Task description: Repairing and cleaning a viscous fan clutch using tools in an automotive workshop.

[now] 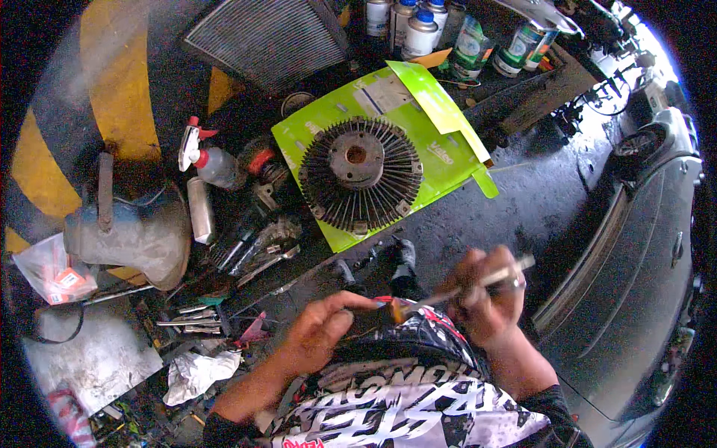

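Observation:
My right hand (489,287) grips a pale, slim tool (515,269), blurred, that points down-left toward a small orange-yellow piece (397,312) at my left fingertips. My left hand (323,328) is curled with the index finger stretched to that piece; what it holds is unclear. Both hands are low in the view, over my printed shirt. Beyond them a finned round metal fan clutch (358,201) lies on an open bright green cardboard box (448,179).
Spray bottle (216,168), cans (418,37) and radiator-like panel (261,41) surround the box. Left are a dusty metal container (134,243), plastic bag (52,272), assorted tools (187,321) and metal sheet (89,358). A grey car (635,299) stands close on the right.

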`<action>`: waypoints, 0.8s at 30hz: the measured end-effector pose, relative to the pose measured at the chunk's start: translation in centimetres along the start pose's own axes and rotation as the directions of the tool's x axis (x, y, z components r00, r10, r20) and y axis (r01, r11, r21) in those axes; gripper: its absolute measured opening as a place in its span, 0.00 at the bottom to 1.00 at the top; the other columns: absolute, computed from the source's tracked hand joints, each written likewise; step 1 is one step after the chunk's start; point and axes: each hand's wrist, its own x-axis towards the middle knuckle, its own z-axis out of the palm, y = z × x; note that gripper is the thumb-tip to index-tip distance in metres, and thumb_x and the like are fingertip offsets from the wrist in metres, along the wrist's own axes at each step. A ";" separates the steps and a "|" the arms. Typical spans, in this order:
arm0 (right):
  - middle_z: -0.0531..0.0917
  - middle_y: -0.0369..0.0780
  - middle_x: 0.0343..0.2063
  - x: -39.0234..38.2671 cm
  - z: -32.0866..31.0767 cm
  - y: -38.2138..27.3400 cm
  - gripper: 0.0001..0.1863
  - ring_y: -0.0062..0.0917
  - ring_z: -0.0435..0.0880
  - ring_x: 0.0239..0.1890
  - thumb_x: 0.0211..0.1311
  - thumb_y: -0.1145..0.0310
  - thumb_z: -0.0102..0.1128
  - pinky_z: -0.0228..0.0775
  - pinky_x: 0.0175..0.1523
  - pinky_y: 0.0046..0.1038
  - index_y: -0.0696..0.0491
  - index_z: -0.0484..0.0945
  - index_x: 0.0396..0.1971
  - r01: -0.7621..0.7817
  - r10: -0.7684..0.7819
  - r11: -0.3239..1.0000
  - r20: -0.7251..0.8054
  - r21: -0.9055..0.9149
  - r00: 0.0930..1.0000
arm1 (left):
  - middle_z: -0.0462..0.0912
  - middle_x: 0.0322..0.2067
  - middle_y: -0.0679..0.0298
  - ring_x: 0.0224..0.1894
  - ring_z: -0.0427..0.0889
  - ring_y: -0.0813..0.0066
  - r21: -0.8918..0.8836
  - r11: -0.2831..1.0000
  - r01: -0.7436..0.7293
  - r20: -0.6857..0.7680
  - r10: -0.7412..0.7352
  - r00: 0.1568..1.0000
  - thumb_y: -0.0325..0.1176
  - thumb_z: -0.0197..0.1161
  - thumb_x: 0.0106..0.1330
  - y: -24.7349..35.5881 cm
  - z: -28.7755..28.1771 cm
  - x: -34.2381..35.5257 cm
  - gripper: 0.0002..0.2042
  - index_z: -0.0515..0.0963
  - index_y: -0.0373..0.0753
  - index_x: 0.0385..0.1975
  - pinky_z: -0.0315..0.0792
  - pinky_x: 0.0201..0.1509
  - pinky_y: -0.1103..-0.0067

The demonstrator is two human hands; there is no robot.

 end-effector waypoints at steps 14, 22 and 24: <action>0.82 0.48 0.42 1.8 -2.2 1.5 0.45 0.46 0.86 0.39 0.52 0.69 0.76 0.80 0.42 0.39 0.52 0.62 0.70 -0.036 -0.384 0.318 -0.164 -0.947 0.909 | 0.81 0.36 0.55 0.36 0.84 0.59 0.225 0.967 -0.117 0.216 0.068 0.974 0.46 0.51 0.79 3.2 4.8 4.6 0.21 0.67 0.37 0.62 0.75 0.41 0.66; 0.85 0.39 0.27 0.2 -6.5 0.8 0.27 0.20 0.78 0.30 0.76 0.48 0.51 0.69 0.37 0.24 0.60 0.83 0.45 -0.146 -0.153 0.646 -0.315 -0.749 0.937 | 0.72 0.62 0.54 0.65 0.68 0.49 0.962 -0.038 -0.271 0.202 0.767 0.609 0.61 0.67 0.60 0.4 0.8 10.3 0.36 0.74 0.43 0.63 0.63 0.70 0.56; 0.86 0.39 0.28 -0.4 -5.6 -0.4 0.27 0.16 0.74 0.26 0.76 0.48 0.49 0.65 0.32 0.23 0.60 0.84 0.46 -0.287 0.001 0.753 -0.434 -0.593 0.901 | 0.67 0.63 0.55 0.69 0.62 0.47 0.984 0.069 -0.165 0.056 0.757 0.651 0.53 0.76 0.51 -1.7 -2.5 11.8 0.42 0.68 0.50 0.69 0.57 0.72 0.48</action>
